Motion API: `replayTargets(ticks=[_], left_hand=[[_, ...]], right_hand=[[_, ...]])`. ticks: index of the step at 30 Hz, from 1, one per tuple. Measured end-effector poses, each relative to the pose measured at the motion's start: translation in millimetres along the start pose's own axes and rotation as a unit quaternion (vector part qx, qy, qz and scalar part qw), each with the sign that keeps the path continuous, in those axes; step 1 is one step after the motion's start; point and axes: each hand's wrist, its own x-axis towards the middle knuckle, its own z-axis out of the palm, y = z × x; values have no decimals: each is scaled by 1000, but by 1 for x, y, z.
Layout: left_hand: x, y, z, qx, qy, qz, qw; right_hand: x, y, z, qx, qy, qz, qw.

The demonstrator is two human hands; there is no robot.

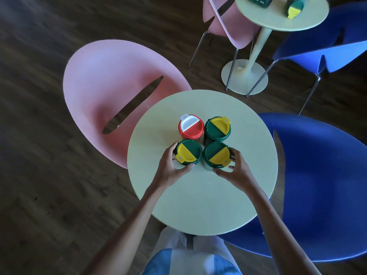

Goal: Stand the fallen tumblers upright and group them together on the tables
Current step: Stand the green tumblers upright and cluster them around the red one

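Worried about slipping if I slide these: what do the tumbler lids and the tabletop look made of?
The lids look like moulded plastic: flat solid green, yellow, red and white, a soft sheen, moulded flip tabs. The tabletop is smooth, matte pale green with no visible grain or seams; painted wood, laminate or plastic, I cannot tell which.

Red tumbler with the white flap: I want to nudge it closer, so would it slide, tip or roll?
The red tumbler stands upright on the smooth table, so a low push would probably slide it. It looks like rigid plastic, likely light; a push near the top might tip it. Its outline is round, so once fallen it could roll.
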Motion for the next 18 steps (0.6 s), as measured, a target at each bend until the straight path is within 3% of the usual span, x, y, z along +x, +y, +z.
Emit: replayTargets(ticks=[3, 8, 13, 18], left_hand=[[-2, 11, -3, 36, 34, 23, 999], [7, 45, -8, 167, 83, 181, 966], [11, 79, 19, 275, -32, 281, 919], [-12, 100, 81, 335, -151, 348, 862]], right_hand=[[-2, -3, -6, -5, 21, 1, 1000], [-19, -19, -28, -57, 89, -21, 994], [-60, -18, -55, -295, 161, -18, 942], [-124, 6, -74, -365, 188, 103, 906]])
